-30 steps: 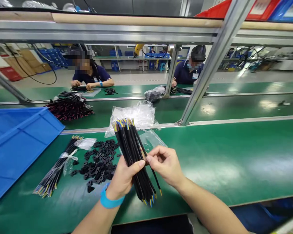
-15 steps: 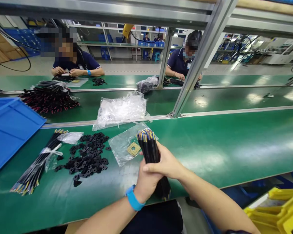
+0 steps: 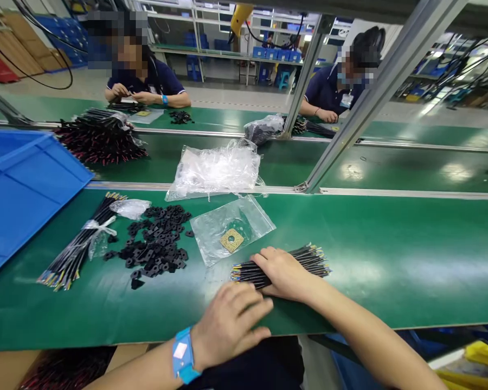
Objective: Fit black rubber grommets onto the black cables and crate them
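A bundle of black cables [image 3: 311, 261] with coloured wire ends lies sideways on the green table [image 3: 374, 233]. My right hand [image 3: 282, 273] is wrapped over the bundle near its left end. My left hand [image 3: 233, 319], with a blue wristband, is off the cables, just below their left end, its fingers apart and nothing in it. Beyond the hands, a yellowish square piece with a round hole [image 3: 231, 240] rests on a clear plastic bag [image 3: 203, 230]. Left of the bag is a heap of small black parts [image 3: 158, 238].
A tied cable bundle [image 3: 81, 241] lies at the left beside a blue bin [image 3: 28, 189]. White plastic bags [image 3: 217, 168] rest against the metal rail [image 3: 390, 192]. A slanted metal post [image 3: 374, 103] stands beyond. Two people sit across the table.
The cable bundle has gone from upright in both hands to lying flat on the table under my right hand. My left hand has let go and moved down and left. The view has shifted.
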A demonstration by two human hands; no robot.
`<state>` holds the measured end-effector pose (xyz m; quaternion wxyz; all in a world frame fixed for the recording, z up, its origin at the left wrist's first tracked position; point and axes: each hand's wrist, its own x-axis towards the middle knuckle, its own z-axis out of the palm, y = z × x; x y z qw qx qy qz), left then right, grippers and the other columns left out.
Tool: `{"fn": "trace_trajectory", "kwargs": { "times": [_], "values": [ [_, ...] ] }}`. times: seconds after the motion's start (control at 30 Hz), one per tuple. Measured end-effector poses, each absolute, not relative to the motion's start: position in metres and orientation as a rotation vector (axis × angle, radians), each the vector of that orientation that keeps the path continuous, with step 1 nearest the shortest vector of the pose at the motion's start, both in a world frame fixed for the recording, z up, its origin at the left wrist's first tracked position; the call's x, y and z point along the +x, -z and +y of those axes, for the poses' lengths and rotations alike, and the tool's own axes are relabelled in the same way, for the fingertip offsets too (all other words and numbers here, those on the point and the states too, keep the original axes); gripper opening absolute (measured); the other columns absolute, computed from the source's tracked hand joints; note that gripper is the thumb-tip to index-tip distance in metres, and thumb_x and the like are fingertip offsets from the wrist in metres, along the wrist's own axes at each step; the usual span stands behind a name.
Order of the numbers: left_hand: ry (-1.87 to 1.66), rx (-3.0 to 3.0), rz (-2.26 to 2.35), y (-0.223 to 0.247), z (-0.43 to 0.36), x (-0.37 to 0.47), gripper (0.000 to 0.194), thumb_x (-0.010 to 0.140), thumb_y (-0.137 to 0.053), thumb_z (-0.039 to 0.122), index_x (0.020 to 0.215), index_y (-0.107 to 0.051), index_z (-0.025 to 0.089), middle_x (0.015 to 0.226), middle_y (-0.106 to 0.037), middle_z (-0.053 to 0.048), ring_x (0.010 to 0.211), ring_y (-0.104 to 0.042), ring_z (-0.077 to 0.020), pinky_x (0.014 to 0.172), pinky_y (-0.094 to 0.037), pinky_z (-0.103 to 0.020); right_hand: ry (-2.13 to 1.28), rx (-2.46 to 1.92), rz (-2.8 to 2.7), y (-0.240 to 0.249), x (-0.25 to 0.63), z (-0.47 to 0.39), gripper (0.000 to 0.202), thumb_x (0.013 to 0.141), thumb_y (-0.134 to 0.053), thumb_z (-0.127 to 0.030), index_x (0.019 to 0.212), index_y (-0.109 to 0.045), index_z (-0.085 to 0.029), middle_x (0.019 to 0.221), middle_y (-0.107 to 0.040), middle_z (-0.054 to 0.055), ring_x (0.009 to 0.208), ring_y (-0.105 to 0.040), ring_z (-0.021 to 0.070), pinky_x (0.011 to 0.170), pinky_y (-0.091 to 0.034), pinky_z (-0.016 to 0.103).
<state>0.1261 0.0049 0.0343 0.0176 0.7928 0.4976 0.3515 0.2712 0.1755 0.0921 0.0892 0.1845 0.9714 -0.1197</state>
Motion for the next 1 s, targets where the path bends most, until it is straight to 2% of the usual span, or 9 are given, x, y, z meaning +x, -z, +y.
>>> {"fn": "trace_trajectory", "kwargs": {
  "times": [0.13,0.23,0.33,0.43,0.6,0.7,0.87,0.93,1.0],
  "values": [
    [-0.786,2.506,1.881,-0.033,0.032,0.102,0.108,0.084,-0.072,0.066,0.164,-0.023,0.013,0.156,-0.052,-0.026,0.149,-0.044,-0.0436,0.120,-0.038,-0.057,0.368,0.525,3.019,-0.068,0.269,0.174,0.076,0.074,-0.089,-0.055,0.131,-0.060,-0.014,0.126,-0.066,0.017,0.115,-0.062,0.0351,0.097,-0.051,0.049],
    [-0.602,2.531,1.758,-0.022,0.054,0.096,0.127,0.081,-0.075,0.066,0.166,0.000,0.011,0.159,-0.047,-0.029,0.149,-0.045,-0.0418,0.117,-0.043,-0.053,0.423,0.538,3.026,-0.069,0.281,0.179,0.093,0.065,-0.094,-0.055,0.139,-0.057,-0.013,0.131,-0.065,0.020,0.119,-0.061,0.0373,0.102,-0.049,0.054],
    [-0.581,2.469,1.696,-0.012,0.060,0.094,0.122,0.085,-0.077,0.056,0.166,0.004,0.015,0.158,-0.049,-0.028,0.144,-0.052,-0.0382,0.112,-0.050,-0.050,0.559,0.626,3.007,-0.075,0.299,0.186,0.104,0.065,-0.095,-0.051,0.153,-0.047,-0.020,0.146,-0.058,0.019,0.130,-0.057,0.0374,0.110,-0.044,0.057],
    [-0.591,2.446,1.690,-0.010,0.054,0.095,0.115,0.086,-0.078,0.050,0.166,-0.003,0.016,0.155,-0.054,-0.026,0.143,-0.054,-0.0364,0.113,-0.049,-0.050,0.728,0.671,2.958,-0.079,0.312,0.194,0.097,0.070,-0.091,-0.055,0.153,-0.049,-0.026,0.150,-0.057,0.017,0.135,-0.055,0.0371,0.114,-0.042,0.057],
    [-0.531,2.470,1.790,-0.018,0.057,0.097,0.102,0.087,-0.073,0.059,0.163,-0.025,0.010,0.155,-0.055,-0.024,0.150,-0.046,-0.0357,0.123,-0.037,-0.051,0.969,0.671,2.937,-0.085,0.301,0.214,0.033,0.101,-0.060,-0.045,0.125,-0.073,-0.026,0.125,-0.075,0.011,0.114,-0.070,0.0266,0.102,-0.054,0.041],
    [-0.473,2.477,1.821,-0.019,0.063,0.098,0.094,0.091,-0.066,0.063,0.160,-0.032,0.009,0.156,-0.055,-0.023,0.150,-0.045,-0.0366,0.125,-0.032,-0.051,0.937,0.682,2.914,-0.089,0.289,0.221,0.026,0.103,-0.056,-0.040,0.109,-0.077,-0.025,0.108,-0.078,0.008,0.099,-0.074,0.0248,0.089,-0.058,0.037],
    [-0.537,2.501,1.674,-0.022,0.051,0.086,0.111,0.083,-0.064,0.077,0.165,-0.024,0.014,0.166,-0.040,-0.023,0.157,-0.030,-0.0406,0.125,-0.027,-0.058,0.876,0.689,2.928,-0.091,0.286,0.217,0.028,0.104,-0.051,-0.036,0.107,-0.076,-0.026,0.103,-0.079,0.007,0.092,-0.075,0.0240,0.082,-0.057,0.035],
    [-0.714,2.478,1.663,-0.033,0.042,0.066,0.098,0.085,-0.064,0.075,0.163,-0.032,0.024,0.165,-0.044,-0.019,0.155,-0.033,-0.0421,0.124,-0.026,-0.063,0.850,0.726,2.939,-0.090,0.288,0.214,0.029,0.105,-0.047,-0.034,0.104,-0.075,-0.025,0.100,-0.079,0.006,0.088,-0.075,0.0233,0.081,-0.056,0.035],
    [-0.831,2.239,1.989,-0.050,0.039,0.033,0.069,0.097,-0.060,0.058,0.158,-0.043,0.030,0.161,-0.050,-0.015,0.152,-0.039,-0.0401,0.124,-0.024,-0.063,0.850,0.757,2.931,-0.091,0.288,0.214,0.030,0.106,-0.046,-0.034,0.101,-0.074,-0.025,0.097,-0.079,0.005,0.086,-0.074,0.0223,0.079,-0.056,0.035]
  ]
}}
